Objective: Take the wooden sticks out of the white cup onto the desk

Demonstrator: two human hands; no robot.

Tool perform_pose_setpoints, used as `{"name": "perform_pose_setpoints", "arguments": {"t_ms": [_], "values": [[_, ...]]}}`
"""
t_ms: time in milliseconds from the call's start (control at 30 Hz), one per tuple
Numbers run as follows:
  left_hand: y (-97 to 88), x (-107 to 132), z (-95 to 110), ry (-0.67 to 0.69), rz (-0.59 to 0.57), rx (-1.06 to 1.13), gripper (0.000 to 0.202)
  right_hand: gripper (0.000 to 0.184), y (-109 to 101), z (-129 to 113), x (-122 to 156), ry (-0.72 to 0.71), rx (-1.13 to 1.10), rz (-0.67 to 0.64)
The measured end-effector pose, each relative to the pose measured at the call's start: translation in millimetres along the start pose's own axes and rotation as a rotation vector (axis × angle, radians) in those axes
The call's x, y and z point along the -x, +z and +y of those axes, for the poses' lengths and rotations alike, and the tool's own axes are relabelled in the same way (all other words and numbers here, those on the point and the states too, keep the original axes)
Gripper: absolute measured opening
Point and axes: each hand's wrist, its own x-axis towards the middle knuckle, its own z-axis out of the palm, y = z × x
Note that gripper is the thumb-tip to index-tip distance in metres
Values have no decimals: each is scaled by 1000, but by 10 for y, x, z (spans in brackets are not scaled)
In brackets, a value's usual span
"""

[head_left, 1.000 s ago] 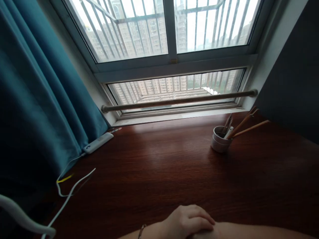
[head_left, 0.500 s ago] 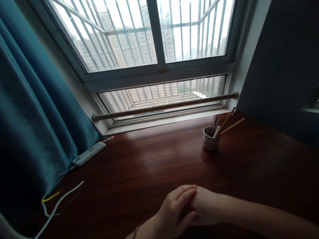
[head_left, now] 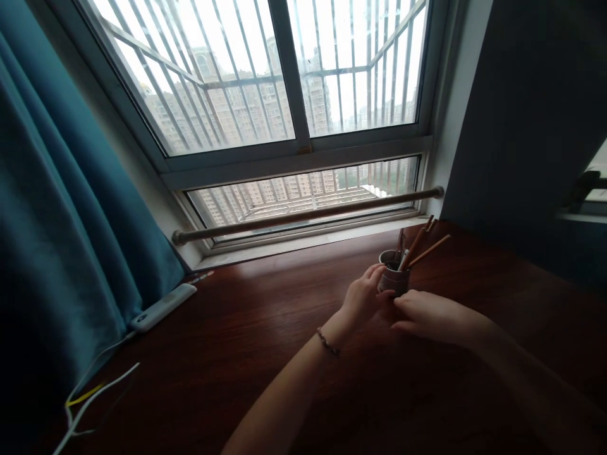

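Note:
A small light-coloured cup (head_left: 394, 282) stands upright on the dark red-brown wooden table, with thin wooden sticks (head_left: 417, 249) and a white slim item leaning out of it. My left hand (head_left: 364, 296), a bracelet on its wrist, is at the cup's left side, its fingers against the wall near the rim and its thumb across the front. Just right of the cup's front, my right hand (head_left: 429, 315) holds nothing that I can see; its thumb is apart from its bent fingers. Whether the right fingertips touch the cup cannot be made out.
At the left, a white power strip (head_left: 164, 308) lies by the blue curtain (head_left: 85, 189), with white and yellow cables (head_left: 97, 392) in front. A metal rail (head_left: 308, 213) crosses the barred window (head_left: 303, 82) behind the table. A dark wall (head_left: 512, 126) rises at the right.
My hands were clasped together near the front of the table. They have parted and reached forward to the cup, the left now on its side. The view has shifted slightly.

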Motion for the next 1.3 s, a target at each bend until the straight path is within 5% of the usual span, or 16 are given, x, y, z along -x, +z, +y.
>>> {"name": "perform_pose_setpoints", "arguments": {"t_ms": [167, 333, 467, 633, 733, 1000, 1300], "values": [[321, -257, 25, -1, -56, -44, 32, 27, -76, -5, 90, 34, 5, -2], [362, -287, -27, -42, -15, -60, 19, 26, -56, 159, -55, 100, 47, 38], [189, -103, -129, -78, 87, -82, 18, 33, 57, 310, -243, 51, 48, 118], [-316, 374, -426, -185, 282, -137, 18, 57, 333, 217, -643, -401, -242, 378], [-696, 659, -688, -266, 394, -187, 19, 58, 525, -83, -1038, -591, -558, 421], [-1429, 1383, -1383, -491, 609, -369, 20, 76, 963, -1365, -2130, -741, -911, 359], [-1937, 2085, -1739, -688, 675, -536, 21, 69, 1256, -2337, -2587, -791, -1071, 285]]}}
